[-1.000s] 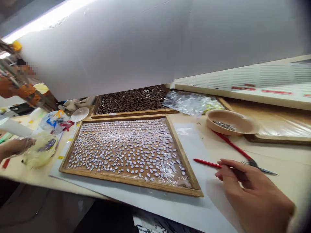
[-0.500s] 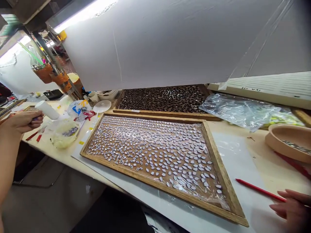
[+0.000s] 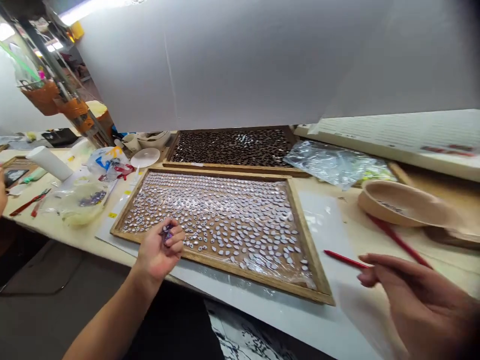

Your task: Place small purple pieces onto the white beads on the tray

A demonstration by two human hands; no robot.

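My left hand (image 3: 161, 250) is palm up over the front left edge of a wooden-framed tray (image 3: 210, 265), its fingers curled round small purple stones (image 3: 166, 233). Rows of small pale leaf-shaped pieces (image 3: 243, 235) lie in the tray on a shiny clear film. To the right of the tray, my right hand (image 3: 408, 295) pinches a red pencil-like stick (image 3: 347, 259) between thumb and fingers, its tip pointing left toward the tray.
Behind stands a second tray with dark pieces (image 3: 232, 145). A plastic bag (image 3: 326, 162) and a round tan bowl (image 3: 405, 202) are at right. At left are a bag with purple stones (image 3: 80, 207), a white roll (image 3: 50, 162) and a white dish (image 3: 145, 157). Someone's hand (image 3: 2, 192) shows at far left.
My left hand has come from the far left to the tray's front edge, holding purple stones. My right hand has moved further into view with the red stick. The view has shifted right.
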